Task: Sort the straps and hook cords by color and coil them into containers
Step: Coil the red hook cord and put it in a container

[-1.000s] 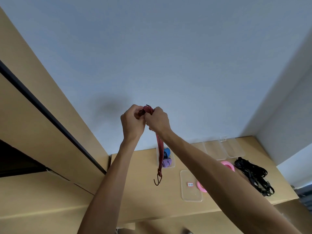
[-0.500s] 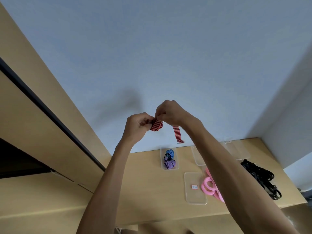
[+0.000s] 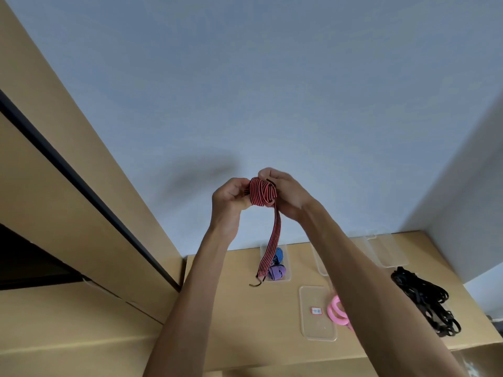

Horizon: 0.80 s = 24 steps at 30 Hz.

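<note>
A red and black striped hook cord [image 3: 261, 192] is partly wound into a coil held up in front of the wall. My left hand [image 3: 230, 198] grips the coil from the left and my right hand [image 3: 285, 194] pinches it from the right. The cord's loose tail hangs down to a dark hook [image 3: 255, 282] just above the wooden table [image 3: 228, 303]. Behind the tail, a clear container [image 3: 287, 277] holds a blue coil [image 3: 279, 254] and a purple coil [image 3: 277, 272].
A clear lid [image 3: 317, 312] with a small label lies flat mid-table. Pink coiled straps [image 3: 337, 312] show beside my right forearm. A heap of black straps [image 3: 422, 297] lies at the right. Empty clear containers [image 3: 388, 250] stand by the wall. Wooden cabinets rise at left.
The coil between my hands has grown thicker with more wraps. The loose tail now hangs straight down with its hook showing, instead of swinging short to the right.
</note>
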### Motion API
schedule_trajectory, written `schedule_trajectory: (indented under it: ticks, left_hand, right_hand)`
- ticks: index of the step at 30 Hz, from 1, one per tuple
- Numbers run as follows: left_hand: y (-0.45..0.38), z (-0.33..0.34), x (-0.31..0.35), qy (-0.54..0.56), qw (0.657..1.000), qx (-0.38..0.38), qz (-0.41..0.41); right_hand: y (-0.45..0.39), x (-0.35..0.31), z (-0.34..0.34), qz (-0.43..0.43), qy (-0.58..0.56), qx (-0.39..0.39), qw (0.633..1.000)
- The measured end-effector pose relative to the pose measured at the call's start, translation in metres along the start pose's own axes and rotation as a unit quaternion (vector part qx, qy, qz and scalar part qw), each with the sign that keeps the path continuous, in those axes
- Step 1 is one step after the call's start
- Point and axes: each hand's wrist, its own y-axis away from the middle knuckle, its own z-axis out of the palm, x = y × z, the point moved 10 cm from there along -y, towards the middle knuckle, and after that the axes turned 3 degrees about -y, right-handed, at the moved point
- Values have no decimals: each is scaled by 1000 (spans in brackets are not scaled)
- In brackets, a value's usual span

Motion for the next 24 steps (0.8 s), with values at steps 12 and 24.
schedule_trajectory:
  ticks: [12, 24]
  left_hand:
    - [-3, -12, 3, 38, 996, 79, -15]
    - [0, -47, 11, -118, 966, 227, 27]
  right_hand:
    - [-3, 24, 3, 34, 94, 43, 994]
    - [11, 8, 3, 38, 362, 13, 931]
